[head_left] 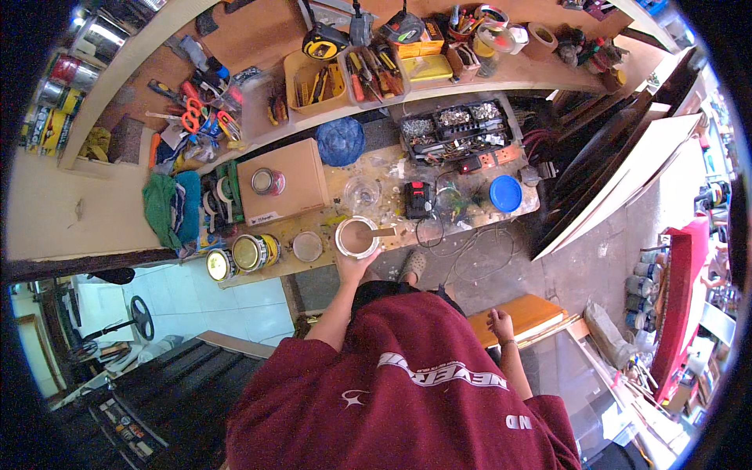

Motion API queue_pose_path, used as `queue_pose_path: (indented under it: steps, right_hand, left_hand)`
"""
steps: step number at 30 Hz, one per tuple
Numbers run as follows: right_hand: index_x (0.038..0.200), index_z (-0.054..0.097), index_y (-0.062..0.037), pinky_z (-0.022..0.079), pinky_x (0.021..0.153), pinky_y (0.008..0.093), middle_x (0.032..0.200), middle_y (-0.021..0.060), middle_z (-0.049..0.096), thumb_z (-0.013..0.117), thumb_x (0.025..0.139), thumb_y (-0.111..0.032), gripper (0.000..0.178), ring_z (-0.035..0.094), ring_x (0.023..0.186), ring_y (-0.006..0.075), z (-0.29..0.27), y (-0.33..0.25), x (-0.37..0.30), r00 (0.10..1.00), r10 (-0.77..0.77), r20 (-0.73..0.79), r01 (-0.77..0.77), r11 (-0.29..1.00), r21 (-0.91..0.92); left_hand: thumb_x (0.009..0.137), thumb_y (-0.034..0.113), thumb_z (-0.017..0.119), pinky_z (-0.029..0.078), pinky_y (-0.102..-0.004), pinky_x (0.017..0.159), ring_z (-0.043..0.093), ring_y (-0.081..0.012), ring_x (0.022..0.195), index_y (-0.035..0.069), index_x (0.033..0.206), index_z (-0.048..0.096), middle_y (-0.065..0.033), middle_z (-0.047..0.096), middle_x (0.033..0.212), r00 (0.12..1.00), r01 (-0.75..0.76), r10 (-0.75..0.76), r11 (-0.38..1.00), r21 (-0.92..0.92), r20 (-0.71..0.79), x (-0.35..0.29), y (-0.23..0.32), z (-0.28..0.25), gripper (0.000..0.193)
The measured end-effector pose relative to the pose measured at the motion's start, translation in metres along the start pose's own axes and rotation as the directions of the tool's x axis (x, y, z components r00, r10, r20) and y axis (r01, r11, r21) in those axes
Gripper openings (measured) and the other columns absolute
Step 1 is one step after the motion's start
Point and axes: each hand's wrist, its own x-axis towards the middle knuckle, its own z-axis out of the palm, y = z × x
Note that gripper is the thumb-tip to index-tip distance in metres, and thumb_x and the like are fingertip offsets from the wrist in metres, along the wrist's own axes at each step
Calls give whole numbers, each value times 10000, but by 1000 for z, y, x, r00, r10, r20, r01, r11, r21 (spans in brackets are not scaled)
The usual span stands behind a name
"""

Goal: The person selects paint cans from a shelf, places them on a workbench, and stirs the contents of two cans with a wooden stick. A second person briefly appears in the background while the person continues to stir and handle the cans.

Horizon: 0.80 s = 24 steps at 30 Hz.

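My left hand (354, 266) is closed on the near side of a white plastic tub (340, 236) at the workbench's front edge. Light brown paint (357, 240) fills the tub's inside, and a flat wooden stick (383, 233) leans out over its right rim. Out to the right, away from the bench, my right hand (500, 324) has its fingers curled in, with nothing visible in them. A round translucent lid (307, 247) lies left of the tub, beside two opened paint cans (249, 254) (220, 265). Behind the tub stands a clear plastic cup (363, 191).
A small can (266, 181) sits on a cardboard box (301, 176). On the bench are a black battery (418, 199), a blue lid (506, 193), a power strip (489, 160) and a screw organizer (454, 129). Tools crowd the shelf (313, 117). Boards (619, 180) lean at right; a cable (478, 254) trails below.
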Motion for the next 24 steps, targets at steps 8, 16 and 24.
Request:
queue_pose_path:
  steps: [8,16,24]
  right_hand:
    - [992,690,24,535,557,312,826,87,707,602,1042,-315,354,666,664,167,8,-12,0,990,-66,124,94,968,-233]
    - [988,701,38,543,573,315,833,106,725,597,1042,-310,367,676,666,174,70,-82,-3,986,-98,137,115,985,-125]
    - [990,692,26,520,579,321,788,105,720,594,1037,-351,392,652,626,171,117,-87,6,973,-146,177,157,986,-54]
  left_hand:
    - [626,210,979,467,-427,1076,602,-280,1215,-12,1408,433,-157,595,1333,993,113,-120,918,-381,4,7,19,-21,979]
    - [651,210,940,499,-370,1058,653,-236,1120,-10,1413,516,-120,623,1317,997,-31,-3,907,-420,-80,52,98,-160,899]
    - [709,250,871,550,-385,984,622,-235,1187,1,1458,431,-100,586,1345,952,-174,-81,654,-737,-296,141,170,-245,904]
